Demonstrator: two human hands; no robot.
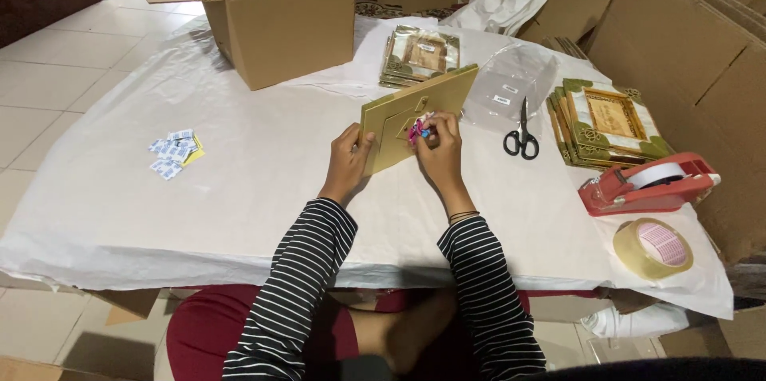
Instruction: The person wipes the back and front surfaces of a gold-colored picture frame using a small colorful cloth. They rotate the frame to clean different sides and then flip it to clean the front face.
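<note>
Head view showed we steadied the frame (411, 114) upright, left hand (349, 159) gripping its edge, right hand (439, 150) pinching a small pink thing (418, 129) against its back.

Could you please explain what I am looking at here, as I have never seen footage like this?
This is one picture from a camera worn on a person's head, looking down at their own bare hands; there is no machine. The left hand steadies a gold frame back standing on edge, while the right hand presses a small pink thing against it. On the white-covered table lie scissors, a red tape dispenser, a tape roll, stacks of frames, small packets and an open box.
</note>
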